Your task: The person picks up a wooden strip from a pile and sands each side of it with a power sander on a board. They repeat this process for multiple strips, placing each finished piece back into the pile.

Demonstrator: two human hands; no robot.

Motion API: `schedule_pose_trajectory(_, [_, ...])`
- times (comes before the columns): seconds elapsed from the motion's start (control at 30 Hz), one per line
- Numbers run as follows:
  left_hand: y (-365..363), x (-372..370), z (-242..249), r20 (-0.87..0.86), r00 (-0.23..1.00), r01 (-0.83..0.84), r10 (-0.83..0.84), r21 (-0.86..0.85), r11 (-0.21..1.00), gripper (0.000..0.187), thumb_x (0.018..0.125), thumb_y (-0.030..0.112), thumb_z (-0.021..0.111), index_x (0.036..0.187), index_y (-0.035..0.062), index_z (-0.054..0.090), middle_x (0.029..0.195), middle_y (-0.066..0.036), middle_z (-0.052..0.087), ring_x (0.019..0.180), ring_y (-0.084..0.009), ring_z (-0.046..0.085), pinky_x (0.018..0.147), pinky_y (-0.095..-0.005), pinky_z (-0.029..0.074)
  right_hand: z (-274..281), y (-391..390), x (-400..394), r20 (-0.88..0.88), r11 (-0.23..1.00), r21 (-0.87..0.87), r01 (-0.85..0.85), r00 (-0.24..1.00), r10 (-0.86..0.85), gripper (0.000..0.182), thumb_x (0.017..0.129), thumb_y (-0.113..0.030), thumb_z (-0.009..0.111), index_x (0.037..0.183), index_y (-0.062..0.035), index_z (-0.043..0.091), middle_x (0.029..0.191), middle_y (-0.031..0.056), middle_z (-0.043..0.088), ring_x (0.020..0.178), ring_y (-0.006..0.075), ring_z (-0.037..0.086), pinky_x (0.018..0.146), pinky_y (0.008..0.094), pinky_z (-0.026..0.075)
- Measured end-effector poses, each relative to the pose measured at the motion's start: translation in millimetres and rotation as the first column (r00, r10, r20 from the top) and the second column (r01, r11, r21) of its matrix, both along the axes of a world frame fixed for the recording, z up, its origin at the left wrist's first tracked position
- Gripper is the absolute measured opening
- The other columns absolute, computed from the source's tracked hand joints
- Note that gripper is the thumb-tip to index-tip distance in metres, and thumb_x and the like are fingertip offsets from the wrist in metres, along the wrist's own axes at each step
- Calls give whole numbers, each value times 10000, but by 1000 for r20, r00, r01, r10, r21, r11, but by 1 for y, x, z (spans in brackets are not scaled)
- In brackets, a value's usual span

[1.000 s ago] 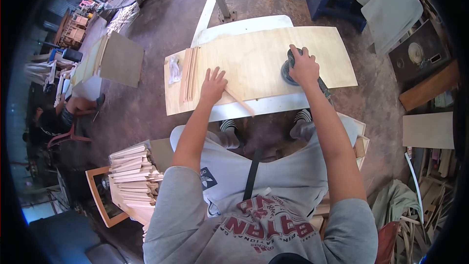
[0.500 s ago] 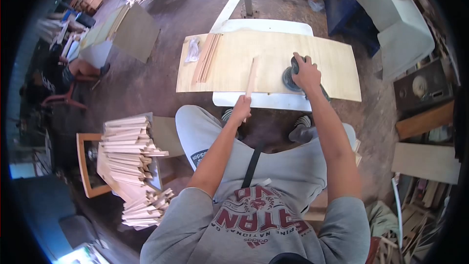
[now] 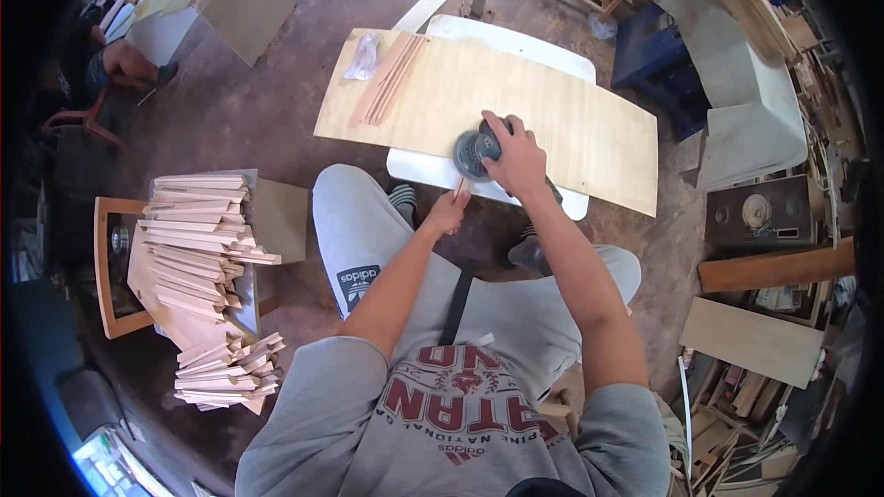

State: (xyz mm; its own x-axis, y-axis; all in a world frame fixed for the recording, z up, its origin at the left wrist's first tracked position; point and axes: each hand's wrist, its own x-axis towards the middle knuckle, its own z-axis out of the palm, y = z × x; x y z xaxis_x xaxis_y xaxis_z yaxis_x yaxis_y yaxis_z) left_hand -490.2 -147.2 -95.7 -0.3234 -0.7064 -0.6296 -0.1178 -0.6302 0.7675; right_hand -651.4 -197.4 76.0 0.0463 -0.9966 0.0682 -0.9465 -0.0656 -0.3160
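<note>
My right hand (image 3: pixel 517 158) is wrapped round a dark sander (image 3: pixel 472 155), whose round pad lies over the near edge of the plywood board (image 3: pixel 562 129). Just below it, my left hand (image 3: pixel 446 213) pinches the near end of a thin wooden strip (image 3: pixel 461 186); the rest of the strip is hidden under the sander. Several wooden strips (image 3: pixel 391 83) lie side by side on the left part of the board. Beside them sits a crumpled clear plastic bag (image 3: pixel 363 57).
A white panel (image 3: pixel 419 168) lies beneath the plywood. To my left, piles of cut wooden strips (image 3: pixel 198 248) rest on a support beside a wooden frame (image 3: pixel 103 267). A person's leg (image 3: pixel 129 63) shows at far left. Boards and a speaker-like box (image 3: pixel 760 213) stand at right.
The sander in my right hand has moved left onto the strip, which lay uncovered before. My left hand still holds the strip's near end. The whole view has turned and shifted.
</note>
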Motion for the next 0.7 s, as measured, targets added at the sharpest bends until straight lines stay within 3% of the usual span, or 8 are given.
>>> schedule_pose_trajectory(0.1, [-4, 1, -5, -10, 1000, 22, -22, -21, 1000, 458, 1058, 510, 538, 973, 60, 526, 640, -11, 497, 484, -127, 500, 424, -317, 426, 2, -19, 12, -43, 1000, 18, 18, 999, -17, 899, 693, -213, 859, 1483, -376, 462, 1389, 118, 554, 1068, 378, 660, 804, 491, 606])
schedule_pose_trajectory(0.2, [-1, 0, 6, -31, 999, 19, -19, -9, 1000, 424, 1051, 504, 555, 934, 102, 488, 664, 2, 484, 502, -112, 485, 446, -289, 429, 2, -41, 14, -92, 999, 17, 34, 995, -33, 885, 706, -229, 846, 1486, -382, 457, 1398, 111, 552, 1065, 378, 664, 806, 490, 610])
schedule_pose_trajectory(0.3, [-3, -1, 1, -82, 997, 24, -16, 97, 995, 410, 1071, 466, 526, 996, 62, 527, 651, -15, 499, 501, -123, 513, 422, -307, 421, 4, -66, 13, -138, 997, 43, 59, 989, -53, 880, 713, -247, 841, 1492, -383, 454, 1412, 110, 552, 1082, 375, 665, 813, 487, 611])
schedule_pose_trajectory(0.43, [-3, -1, -2, -124, 992, 36, -22, 109, 993, 391, 1071, 450, 532, 979, 70, 527, 669, -14, 505, 494, -122, 499, 421, -297, 418, -1, -88, 10, -135, 997, -4, 82, 987, -82, 890, 697, -220, 841, 1487, -388, 466, 1392, 106, 552, 1049, 379, 665, 785, 471, 612])
schedule_pose_trajectory(0.6, [-2, -5, -10, -146, 989, 13, 3, 111, 994, 399, 1062, 459, 554, 927, 85, 520, 683, -9, 511, 503, -122, 487, 438, -299, 430, 3, -54, 20, -85, 999, 38, 29, 996, -25, 892, 709, -221, 851, 1493, -386, 459, 1413, 125, 555, 1103, 377, 657, 814, 489, 608])
schedule_pose_trajectory(0.7, [-5, -3, -5, -225, 974, 23, 26, 210, 977, 407, 1061, 467, 556, 908, 92, 513, 682, -5, 511, 529, -121, 502, 479, -313, 458, 6, -25, 23, -64, 998, 65, 19, 998, -15, 895, 702, -208, 854, 1489, -383, 466, 1408, 123, 553, 1104, 373, 652, 807, 490, 606])
